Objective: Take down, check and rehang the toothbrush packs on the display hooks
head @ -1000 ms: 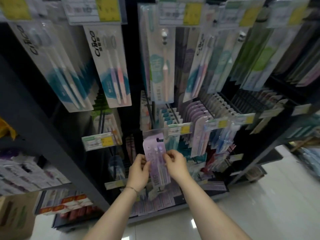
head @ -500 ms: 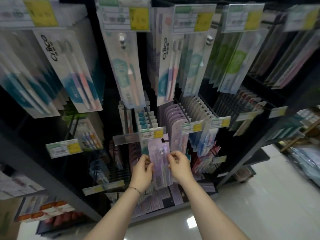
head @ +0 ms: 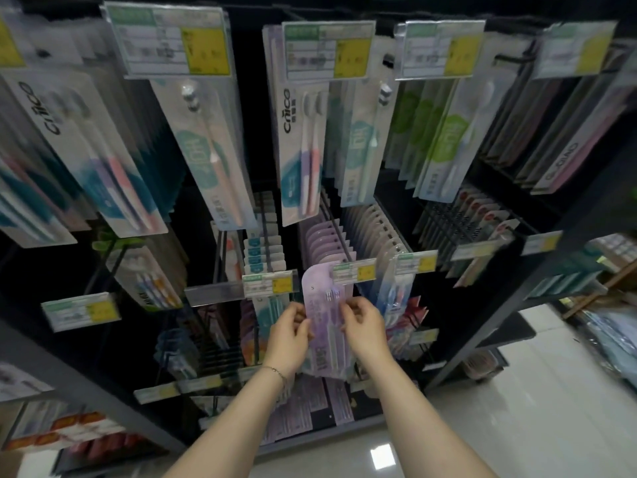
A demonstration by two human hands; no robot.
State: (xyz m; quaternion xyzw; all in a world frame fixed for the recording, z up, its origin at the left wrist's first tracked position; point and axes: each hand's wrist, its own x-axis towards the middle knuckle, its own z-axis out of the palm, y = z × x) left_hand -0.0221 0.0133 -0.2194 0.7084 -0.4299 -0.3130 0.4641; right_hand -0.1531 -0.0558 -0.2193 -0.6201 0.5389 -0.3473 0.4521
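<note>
Lilac toothbrush pack [head: 325, 326], two brushes under a clear blister: held upright between the hands, in front of the middle tier of the display. Its left edge is pinched by the left hand [head: 289, 334] and its right edge by the right hand [head: 365, 331], fingers curled. The rounded top is level with a green-and-yellow price tag [head: 355, 270], just to its left, below a row of matching lilac packs [head: 324, 241] hung on a hook. A thin bracelet [head: 275, 372] is worn on the left wrist. Taller white packs [head: 303, 150] are hung on the tier above.

yellow price tags [head: 175, 39], glossy floor [head: 534, 408] btm right
</note>
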